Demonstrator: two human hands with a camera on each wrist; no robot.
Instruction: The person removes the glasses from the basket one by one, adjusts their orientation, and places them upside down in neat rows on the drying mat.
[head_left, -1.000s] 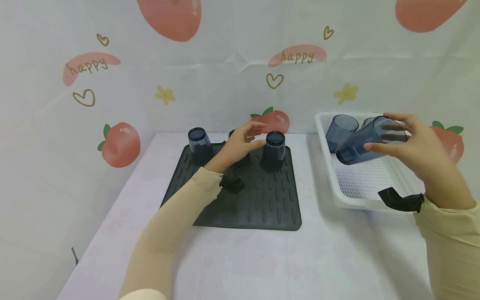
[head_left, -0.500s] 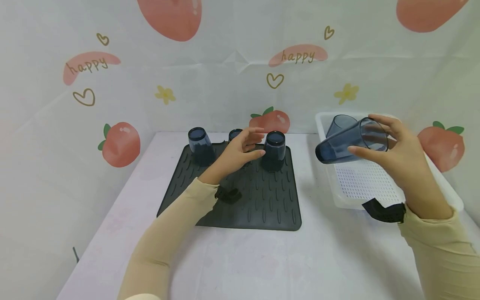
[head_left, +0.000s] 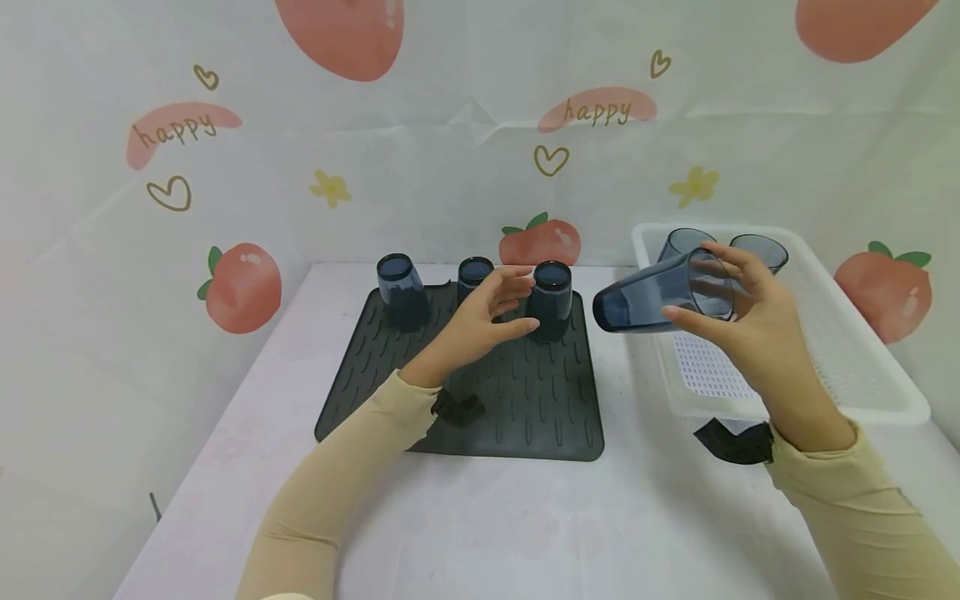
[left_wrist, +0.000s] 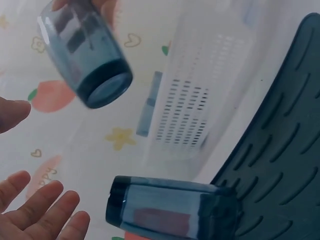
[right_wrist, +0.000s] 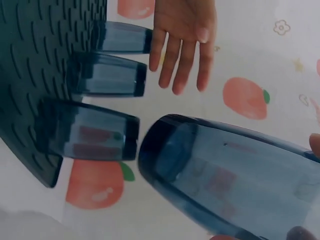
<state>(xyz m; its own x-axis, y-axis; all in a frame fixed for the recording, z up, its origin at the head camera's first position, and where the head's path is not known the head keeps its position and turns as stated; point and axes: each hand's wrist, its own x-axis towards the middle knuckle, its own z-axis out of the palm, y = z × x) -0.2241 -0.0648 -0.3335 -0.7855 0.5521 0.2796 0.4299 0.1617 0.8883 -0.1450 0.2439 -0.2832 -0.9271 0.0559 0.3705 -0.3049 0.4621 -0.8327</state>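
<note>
My right hand (head_left: 701, 287) grips a translucent blue cup (head_left: 648, 296) lying sideways in the air, its base pointing left. It hangs over the gap between the white tray (head_left: 888, 408) and the dark ribbed mat (head_left: 525, 400). The same cup (right_wrist: 225, 180) fills the right wrist view and shows high in the left wrist view (left_wrist: 85, 55). Three blue cups stand upside down along the mat's back edge: left (head_left: 401, 292), middle (head_left: 474, 273) and right (head_left: 551, 300). My left hand (head_left: 513, 302) hovers open above the mat in front of the middle and right cups, holding nothing.
Two more blue cups (head_left: 678, 242) (head_left: 761, 248) sit at the back of the perforated tray. The mat's front rows are bare. A strawberry-print cloth backs the white table (head_left: 525, 517). A black strap (head_left: 731, 442) is on each wrist.
My right hand has carried the cup left, out of the tray and towards the mat. My left hand has drawn back from the middle cup, which now shows.
</note>
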